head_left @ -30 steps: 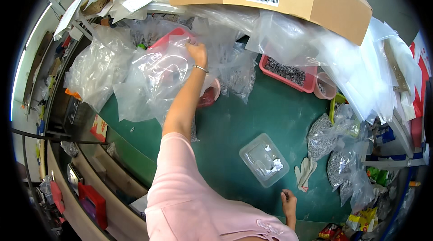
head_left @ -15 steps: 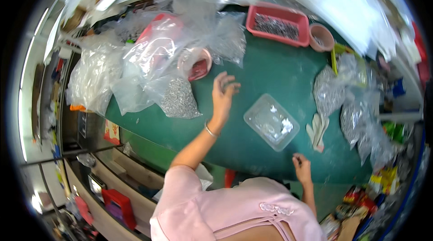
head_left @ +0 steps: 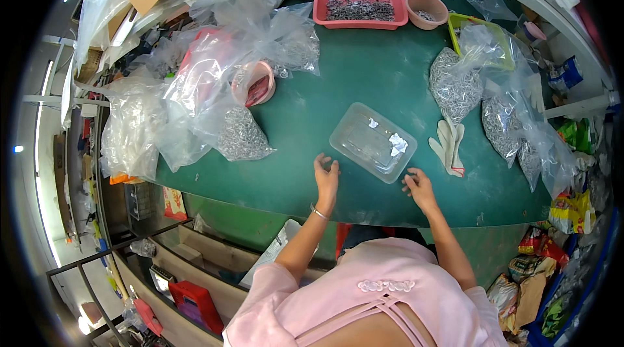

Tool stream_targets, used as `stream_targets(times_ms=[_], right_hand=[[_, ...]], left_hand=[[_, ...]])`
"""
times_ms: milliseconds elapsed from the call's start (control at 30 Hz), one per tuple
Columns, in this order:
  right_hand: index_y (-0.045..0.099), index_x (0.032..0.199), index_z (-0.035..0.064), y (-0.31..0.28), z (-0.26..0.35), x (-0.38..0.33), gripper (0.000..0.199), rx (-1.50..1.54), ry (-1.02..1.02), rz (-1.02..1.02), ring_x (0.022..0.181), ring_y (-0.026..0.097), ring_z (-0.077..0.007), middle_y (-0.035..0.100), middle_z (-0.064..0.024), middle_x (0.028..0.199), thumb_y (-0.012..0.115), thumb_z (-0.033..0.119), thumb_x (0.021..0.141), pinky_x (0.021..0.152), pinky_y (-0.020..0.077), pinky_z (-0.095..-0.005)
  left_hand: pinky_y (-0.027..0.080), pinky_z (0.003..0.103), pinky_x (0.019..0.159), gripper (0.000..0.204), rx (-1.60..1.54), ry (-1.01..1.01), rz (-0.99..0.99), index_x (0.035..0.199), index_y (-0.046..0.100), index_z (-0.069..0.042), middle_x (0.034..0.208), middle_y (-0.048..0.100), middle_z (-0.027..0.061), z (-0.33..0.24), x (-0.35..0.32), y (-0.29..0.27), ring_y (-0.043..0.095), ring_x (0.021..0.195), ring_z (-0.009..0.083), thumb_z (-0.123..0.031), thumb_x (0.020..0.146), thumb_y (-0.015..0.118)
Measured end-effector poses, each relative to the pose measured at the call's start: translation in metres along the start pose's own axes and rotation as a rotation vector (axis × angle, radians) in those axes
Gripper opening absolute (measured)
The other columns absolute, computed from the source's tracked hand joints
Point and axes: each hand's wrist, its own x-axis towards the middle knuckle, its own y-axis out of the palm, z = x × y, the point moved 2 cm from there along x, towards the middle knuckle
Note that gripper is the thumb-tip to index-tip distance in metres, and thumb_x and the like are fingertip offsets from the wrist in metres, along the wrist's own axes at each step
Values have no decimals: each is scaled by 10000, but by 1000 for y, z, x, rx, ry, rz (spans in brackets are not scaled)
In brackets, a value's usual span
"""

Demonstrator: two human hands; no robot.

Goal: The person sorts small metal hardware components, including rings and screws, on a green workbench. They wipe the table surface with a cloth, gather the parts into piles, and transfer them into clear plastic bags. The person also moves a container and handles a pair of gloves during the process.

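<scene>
A clear plastic tub [head_left: 359, 150] sits on the green table with crumpled white scraps [head_left: 398, 145] in it. My left hand [head_left: 327, 179] hovers over the table, just off the tub's near left side. Its thumb and fingers are apart, and nothing shows in them. Close to the tub's near right corner is my right hand [head_left: 421, 191], its fingers loosely bent and spread, with no held thing visible. A pale work glove [head_left: 447, 147] lies right of the tub.
Bags of small metal parts stand left [head_left: 242, 136] and right [head_left: 455, 90]. A pink bowl [head_left: 265, 90] lies tipped among the left bags. At the back are a red tray [head_left: 361, 25], a round pink bowl [head_left: 427, 12] and a yellow-green basket [head_left: 504, 48].
My left hand has drawn back from near the tipped pink bowl toward the table's near edge. My right hand has come up beside the tub. The whole view has shifted.
</scene>
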Motion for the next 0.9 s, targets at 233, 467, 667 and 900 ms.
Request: stream_targets(times_ms=[233, 467, 667, 900], right_hand=[[537, 896, -5, 17, -12, 42, 207, 8, 74, -98, 582, 604, -137, 593, -85, 734, 557, 201, 872, 427, 458, -255], [563, 803, -37, -1, -1, 26, 165, 110, -103, -119, 586, 630, -175, 628, -123, 679, 572, 128, 801, 454, 509, -293], [565, 849, -5, -49, -3, -5, 218, -67, -311, -195, 750, 612, -243, 617, -146, 793, 636, 193, 793, 676, 479, -371], [512, 1146, 69, -125, 11, 39, 440, -859, -727, -470, 1159, 376, -385, 470, -165, 1191, 651, 225, 759, 909, 333, -477]], left_hand=[[500, 269, 592, 441, 18, -137, 38, 1129, 409, 38, 910, 578, 112, 9, 15, 38, 591, 741, 162, -141, 803, 646], [514, 270, 602, 168, -193, -168, 125, 930, 490, -4, 794, 575, 64, 10, 5, 48, 585, 736, 145, -62, 815, 598], [545, 307, 626, 60, -243, -199, 189, 833, 492, -25, 802, 561, 56, 20, -31, 43, 581, 746, 150, -24, 819, 551], [547, 317, 623, 55, -275, -175, 43, 875, 499, -23, 810, 568, 66, 34, -122, 7, 597, 713, 169, -43, 826, 514]])
